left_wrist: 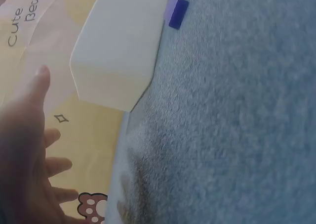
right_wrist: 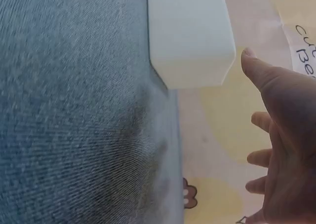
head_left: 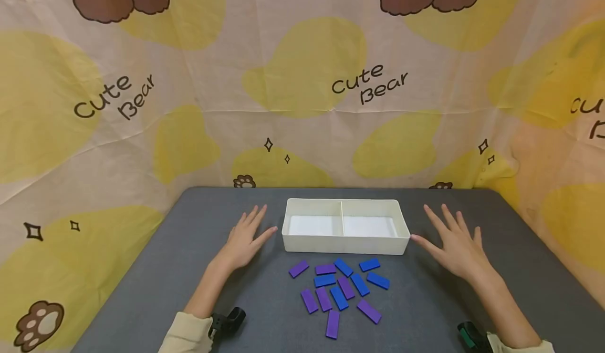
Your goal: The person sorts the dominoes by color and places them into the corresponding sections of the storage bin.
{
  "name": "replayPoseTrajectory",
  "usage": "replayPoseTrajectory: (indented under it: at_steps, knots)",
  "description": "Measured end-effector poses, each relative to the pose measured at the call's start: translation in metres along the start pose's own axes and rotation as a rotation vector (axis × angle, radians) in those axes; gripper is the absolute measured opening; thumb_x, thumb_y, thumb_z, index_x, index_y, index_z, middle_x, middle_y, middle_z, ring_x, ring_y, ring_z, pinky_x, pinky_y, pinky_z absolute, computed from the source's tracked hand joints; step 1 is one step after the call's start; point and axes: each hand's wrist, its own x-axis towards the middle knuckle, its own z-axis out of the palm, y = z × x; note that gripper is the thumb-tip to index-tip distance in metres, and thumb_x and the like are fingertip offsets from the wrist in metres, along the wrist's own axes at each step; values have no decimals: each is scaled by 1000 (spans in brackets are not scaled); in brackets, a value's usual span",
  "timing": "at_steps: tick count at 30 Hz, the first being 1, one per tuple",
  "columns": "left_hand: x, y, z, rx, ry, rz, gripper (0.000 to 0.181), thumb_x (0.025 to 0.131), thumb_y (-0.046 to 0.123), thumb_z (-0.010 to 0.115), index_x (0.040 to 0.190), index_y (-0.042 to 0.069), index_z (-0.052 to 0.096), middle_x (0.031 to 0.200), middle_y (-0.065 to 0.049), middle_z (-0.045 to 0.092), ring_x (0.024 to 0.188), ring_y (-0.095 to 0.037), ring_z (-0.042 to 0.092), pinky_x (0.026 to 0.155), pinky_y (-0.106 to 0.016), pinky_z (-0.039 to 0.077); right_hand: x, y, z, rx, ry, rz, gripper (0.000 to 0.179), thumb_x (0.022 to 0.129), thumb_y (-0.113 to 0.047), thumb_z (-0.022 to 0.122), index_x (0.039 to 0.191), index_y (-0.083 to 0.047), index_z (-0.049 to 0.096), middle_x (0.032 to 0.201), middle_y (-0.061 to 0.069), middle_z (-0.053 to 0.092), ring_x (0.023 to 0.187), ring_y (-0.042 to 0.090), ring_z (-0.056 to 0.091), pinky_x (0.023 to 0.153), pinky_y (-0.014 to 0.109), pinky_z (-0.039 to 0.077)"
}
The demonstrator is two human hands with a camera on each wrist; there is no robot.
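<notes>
A white box [head_left: 345, 245] with two compartments stands on the dark grey table, and nothing lies in either compartment. In front of it several purple blocks [head_left: 333, 324] and blue blocks [head_left: 338, 298] lie scattered flat. My left hand [head_left: 243, 242] hovers left of the box, fingers spread and holding nothing. On the other side, my right hand [head_left: 458, 248] is spread the same way, its thumb close to the box's right end. Both wrist views show the box's end wall beside the thumb; one purple block [left_wrist: 177, 12] appears in the left wrist view.
The grey table [head_left: 189, 269] ends at a back edge against a patterned cloth [head_left: 302, 80] printed with bears and lettering. Dark wrist devices [head_left: 229, 321] sit at both cuffs, low over the table.
</notes>
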Motion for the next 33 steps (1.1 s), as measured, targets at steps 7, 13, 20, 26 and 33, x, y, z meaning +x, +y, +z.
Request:
replayPoseTrajectory:
  at_steps: [7, 13, 20, 26, 33]
  knots:
    - [2, 3, 4, -186, -23, 46, 74, 112, 51, 41, 169, 9, 20, 174, -21, 18, 160, -46, 15, 128, -65, 13, 0, -9, -7, 132, 1, -98, 88, 103, -55, 62, 170, -15, 21, 171, 34, 13, 151, 65, 12, 108, 89, 14]
    - [3, 7, 13, -340, -6, 55, 66, 115, 42, 40, 168, 8, 23, 173, -18, 24, 159, -40, 22, 130, -58, 17, -3, -17, -10, 230, 17, -192, 82, 103, -42, 68, 169, -16, 26, 170, 31, 23, 150, 61, 25, 106, 86, 27]
    - [4, 12, 30, -652, -19, 27, 61, 116, 33, 37, 166, 0, 25, 169, -25, 30, 154, -42, 34, 120, -56, 39, -5, -25, -8, 249, 119, -295, 82, 97, -26, 78, 166, -15, 36, 163, 30, 38, 145, 56, 38, 105, 81, 35]
    - [6, 14, 41, -902, -11, -15, 61, 117, 30, 34, 165, -5, 20, 169, -31, 24, 153, -52, 27, 122, -60, 33, -6, -32, -5, 304, 192, -355, 77, 93, -16, 82, 159, -8, 46, 152, 26, 54, 131, 49, 54, 99, 70, 49]
    - [6, 16, 49, -1112, -16, -22, 63, 117, 29, 34, 165, -8, 16, 170, -33, 18, 156, -51, 20, 126, -61, 25, -6, -37, 1, 426, 175, -401, 70, 90, -9, 84, 154, -7, 54, 144, 21, 63, 120, 23, 66, 93, 26, 58]
